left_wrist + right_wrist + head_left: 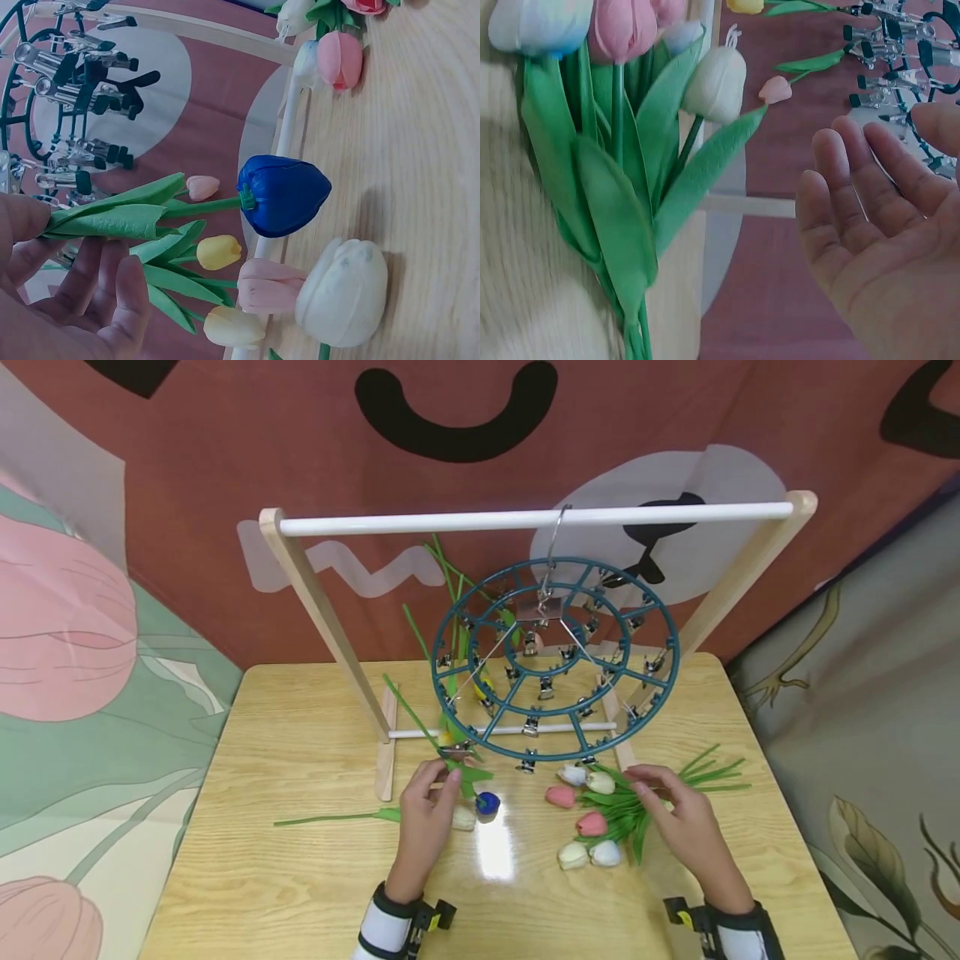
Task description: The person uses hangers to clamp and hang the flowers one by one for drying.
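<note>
A blue tulip [487, 803] hangs head down at the left of a round green clip rack [489, 734]. My left hand [426, 818] pinches its green leaves [112, 214] between thumb and fingers, just below a metal clip [456, 750]; whether the clip holds the stem I cannot tell. In the left wrist view the blue bloom [283, 195] points away from the fingers. My right hand [686, 822] is raised over the stems of a tulip bunch [622, 810], fingers relaxed and apart, holding nothing; the right wrist view shows its bare palm [885, 255] beside the bunch.
A wooden stand with a white bar [450, 522] carries the rack by a hook. Yellow tulips [219, 253] and a pink one [270, 286] are near the blue one. A white tulip [463, 817] lies on the wooden table [300, 877], its stem pointing left.
</note>
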Available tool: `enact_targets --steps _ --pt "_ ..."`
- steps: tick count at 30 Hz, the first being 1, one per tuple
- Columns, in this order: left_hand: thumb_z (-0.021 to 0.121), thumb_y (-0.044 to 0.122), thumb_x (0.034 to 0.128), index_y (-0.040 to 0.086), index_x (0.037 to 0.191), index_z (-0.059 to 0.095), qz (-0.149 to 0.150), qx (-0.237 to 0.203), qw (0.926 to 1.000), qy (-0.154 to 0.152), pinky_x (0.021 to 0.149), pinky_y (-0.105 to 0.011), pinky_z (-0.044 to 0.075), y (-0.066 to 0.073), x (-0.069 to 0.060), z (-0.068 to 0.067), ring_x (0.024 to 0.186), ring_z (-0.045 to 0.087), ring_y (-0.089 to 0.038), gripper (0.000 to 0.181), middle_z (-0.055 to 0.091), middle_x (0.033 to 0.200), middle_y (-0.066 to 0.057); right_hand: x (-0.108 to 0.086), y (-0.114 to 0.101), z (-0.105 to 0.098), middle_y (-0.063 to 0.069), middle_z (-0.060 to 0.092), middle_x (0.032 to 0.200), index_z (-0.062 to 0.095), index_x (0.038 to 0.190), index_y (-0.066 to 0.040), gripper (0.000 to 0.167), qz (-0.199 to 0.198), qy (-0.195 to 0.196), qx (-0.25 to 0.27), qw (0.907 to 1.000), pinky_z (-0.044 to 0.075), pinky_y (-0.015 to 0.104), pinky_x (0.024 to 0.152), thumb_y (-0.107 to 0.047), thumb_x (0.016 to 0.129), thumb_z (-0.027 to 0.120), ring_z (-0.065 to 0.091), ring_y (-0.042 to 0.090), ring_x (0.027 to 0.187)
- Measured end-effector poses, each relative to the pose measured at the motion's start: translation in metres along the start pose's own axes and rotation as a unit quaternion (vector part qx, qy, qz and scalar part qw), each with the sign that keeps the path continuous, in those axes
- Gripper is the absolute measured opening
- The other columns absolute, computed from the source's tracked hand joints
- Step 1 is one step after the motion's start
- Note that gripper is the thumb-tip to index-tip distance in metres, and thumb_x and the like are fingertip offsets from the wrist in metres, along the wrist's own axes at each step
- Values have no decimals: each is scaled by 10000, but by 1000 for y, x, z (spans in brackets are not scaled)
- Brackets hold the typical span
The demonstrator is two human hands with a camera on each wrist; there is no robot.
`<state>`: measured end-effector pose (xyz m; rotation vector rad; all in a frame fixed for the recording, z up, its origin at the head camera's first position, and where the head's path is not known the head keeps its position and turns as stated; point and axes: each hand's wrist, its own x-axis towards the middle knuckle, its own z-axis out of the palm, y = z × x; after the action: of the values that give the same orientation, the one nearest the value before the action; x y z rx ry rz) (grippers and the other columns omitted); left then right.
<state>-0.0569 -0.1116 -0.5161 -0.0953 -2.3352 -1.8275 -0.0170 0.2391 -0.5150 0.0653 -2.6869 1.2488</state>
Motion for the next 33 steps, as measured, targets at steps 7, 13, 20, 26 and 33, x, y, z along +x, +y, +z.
enact_targets --steps 7,13,20,26,33 --pt "659 94 1010 -14 1151 722 15 -177 9998 -87 731 -231 627 3 3 0 969 678 -133 189 713 1103 -101 4 6 -14 118 723 1183 665 1275 -64 266 -281 393 -853 9952 553 205 722 -94 1011 655 685 207 980" --pt "674 51 989 4 1103 724 172 -91 9998 -96 744 -260 637 7 7 -2 947 676 -129 133 719 1069 -124 8 12 -20 204 658 1300 665 1252 11 325 -853 617 -1532 9826 516 580 895 -22 934 724 601 424 1181" --pt "684 92 995 24 1265 677 433 496 9972 -342 796 -320 642 12 6 -31 1026 682 -192 278 717 1149 -123 9 20 -21 234 653 1295 694 1214 29 419 -1499 496 -1981 9674 497 595 954 23 811 810 594 447 1157" --pt "679 -33 941 32 1258 682 211 2043 9749 -856 867 -461 623 -18 3 -80 1108 680 -299 323 713 1202 -112 8 24 -15 225 668 1274 706 1197 24 439 -1589 391 -2180 9621 506 596 953 1 779 838 602 433 1139" --pt "671 -145 841 -28 1211 707 329 4319 8947 -1090 885 -613 578 -62 -12 -114 1102 658 -459 390 712 1177 -214 5 24 -6 221 665 1272 708 1173 24 397 -1519 165 -2217 9631 515 604 948 -43 802 836 602 429 1146"
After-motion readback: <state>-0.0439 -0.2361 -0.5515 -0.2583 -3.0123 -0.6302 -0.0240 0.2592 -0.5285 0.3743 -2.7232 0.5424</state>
